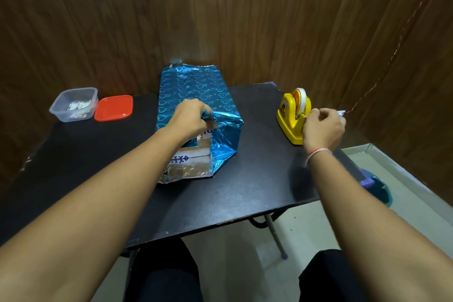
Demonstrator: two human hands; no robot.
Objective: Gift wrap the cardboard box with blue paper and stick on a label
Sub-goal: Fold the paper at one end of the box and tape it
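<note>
the cardboard box [193, 154] lies in the middle of the black table [245, 191], its long side running away from the person. blue paper [196, 88] with a shiny heart pattern covers its top and sides, but the near end is not closed: brown cardboard with printed tape shows there, and loose paper flaps stand out on the right and along the bottom edge. the left hand [190, 117] rests on the top near edge of the box, fingers curled and pinching a folded flap of the paper down against it. well to the right, near the table's edge, stands a yellow tape dispenser [293, 117] with a roll of tape in it. the right hand [323, 130] is just beside it, touching its front end, thumb and forefinger closed on a short strip of tape [341, 113]. at the far left of the table sits a clear plastic container [73, 104] holding small paper pieces, and its red lid [114, 108] lies flat just beside it. a wooden wall [220, 19] stands behind the table.
</note>
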